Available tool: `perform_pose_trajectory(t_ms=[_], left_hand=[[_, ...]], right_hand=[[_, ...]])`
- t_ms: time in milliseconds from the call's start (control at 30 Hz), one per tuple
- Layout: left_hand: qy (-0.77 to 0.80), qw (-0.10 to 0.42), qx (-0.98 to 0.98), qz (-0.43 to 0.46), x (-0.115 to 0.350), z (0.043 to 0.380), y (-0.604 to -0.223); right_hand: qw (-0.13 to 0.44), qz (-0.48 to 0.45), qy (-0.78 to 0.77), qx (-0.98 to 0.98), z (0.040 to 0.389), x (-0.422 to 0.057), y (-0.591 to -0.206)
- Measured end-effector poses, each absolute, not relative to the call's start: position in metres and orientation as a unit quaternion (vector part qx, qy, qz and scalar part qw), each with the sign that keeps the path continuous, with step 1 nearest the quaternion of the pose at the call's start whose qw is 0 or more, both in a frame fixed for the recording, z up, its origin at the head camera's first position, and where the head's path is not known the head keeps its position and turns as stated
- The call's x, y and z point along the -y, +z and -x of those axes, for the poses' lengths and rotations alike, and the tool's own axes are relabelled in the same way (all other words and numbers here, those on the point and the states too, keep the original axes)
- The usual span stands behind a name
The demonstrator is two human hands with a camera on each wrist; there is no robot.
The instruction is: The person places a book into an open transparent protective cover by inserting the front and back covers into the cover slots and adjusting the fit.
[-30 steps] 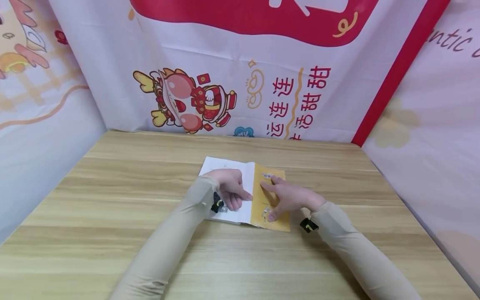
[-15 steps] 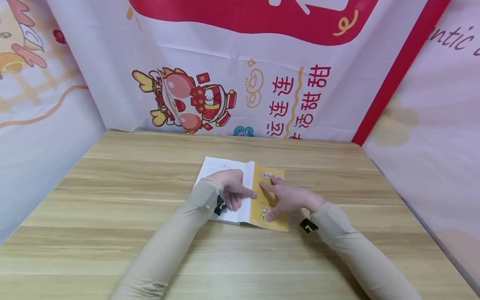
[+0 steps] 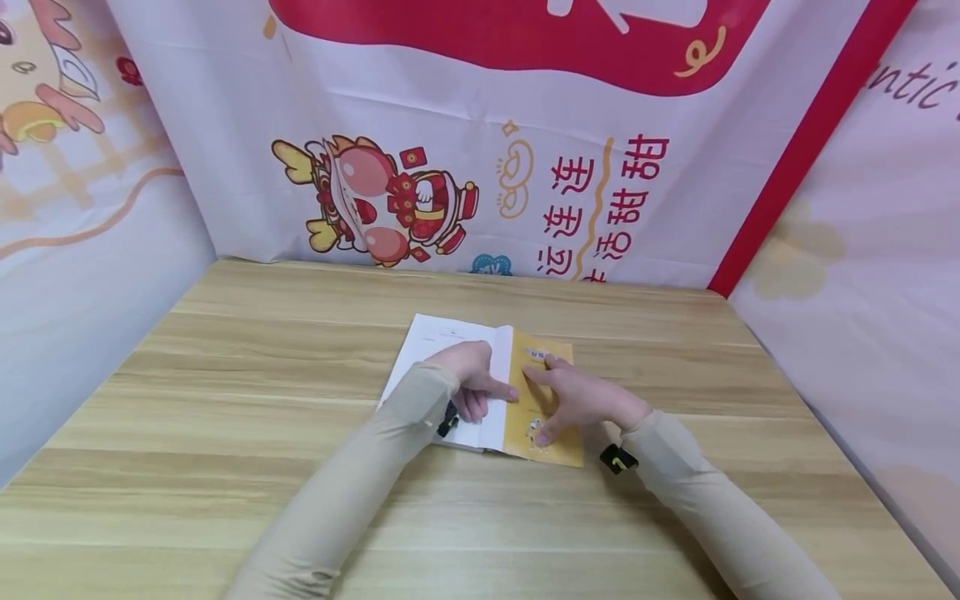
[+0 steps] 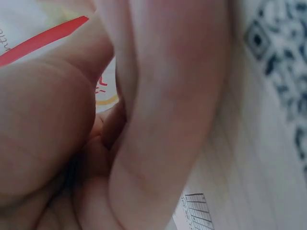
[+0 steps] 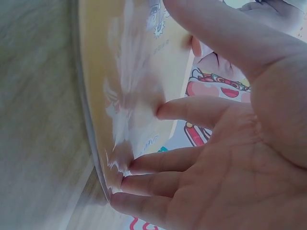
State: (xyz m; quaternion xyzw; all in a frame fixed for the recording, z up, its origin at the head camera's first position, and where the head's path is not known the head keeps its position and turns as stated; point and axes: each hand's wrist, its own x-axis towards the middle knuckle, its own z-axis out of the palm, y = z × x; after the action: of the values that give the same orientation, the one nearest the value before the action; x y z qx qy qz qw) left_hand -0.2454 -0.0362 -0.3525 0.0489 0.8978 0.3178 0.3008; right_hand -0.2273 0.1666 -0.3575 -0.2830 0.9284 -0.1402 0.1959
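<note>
An open book [image 3: 437, 331] lies on the wooden table, its white page at left and a yellow flap [image 3: 558, 450] folded out at right. My left hand [image 3: 467, 367] rests over the page with several fingers curled and one digit stretched out, its tip touching the flap near the fold. In the left wrist view, curled fingers [image 4: 168, 115] hide much of the page, and a printed QR code [image 4: 283, 62] shows beside them. My right hand [image 3: 581, 396] presses the yellow flap with spread fingers. Glossy reflections show on the flap under those fingertips [image 5: 168, 109] in the right wrist view.
The wooden table [image 3: 225, 467] extends around the book on all sides. Behind it hangs a white cloth [image 3: 450, 100] with red print and a cartoon dragon [image 3: 375, 200]. Further printed cloths stand along the left and right sides.
My left hand's outstretched digit has slid slightly right, from the fold onto the yellow flap, and the wrist has shifted with it. My right hand stays in place on the flap.
</note>
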Motion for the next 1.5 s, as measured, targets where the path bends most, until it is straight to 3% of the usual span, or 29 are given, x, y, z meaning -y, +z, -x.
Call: perform_pose_trajectory(t_ms=[700,1067,1200,1333,1500], left_hand=[[0.297,0.271,-0.915,-0.045,0.030,0.240,-0.352],[0.317,0.299,-0.899,-0.033,0.033,0.241,-0.347],[0.326,0.315,-0.891,-0.022,0.033,0.241,-0.346],[0.326,0.319,-0.890,-0.020,0.033,0.241,-0.346],[0.322,0.318,-0.892,-0.009,0.032,0.242,-0.346]], right_hand=[[0.188,0.263,-0.140,-0.936,0.227,-0.167,-0.357],[0.221,0.285,-0.154,-0.920,0.233,-0.176,-0.354],[0.199,0.298,-0.194,-0.913,0.241,-0.186,-0.351],[0.157,0.250,-0.246,-0.923,0.250,-0.196,-0.348],[0.152,0.137,-0.320,-0.925,0.260,-0.210,-0.344]])
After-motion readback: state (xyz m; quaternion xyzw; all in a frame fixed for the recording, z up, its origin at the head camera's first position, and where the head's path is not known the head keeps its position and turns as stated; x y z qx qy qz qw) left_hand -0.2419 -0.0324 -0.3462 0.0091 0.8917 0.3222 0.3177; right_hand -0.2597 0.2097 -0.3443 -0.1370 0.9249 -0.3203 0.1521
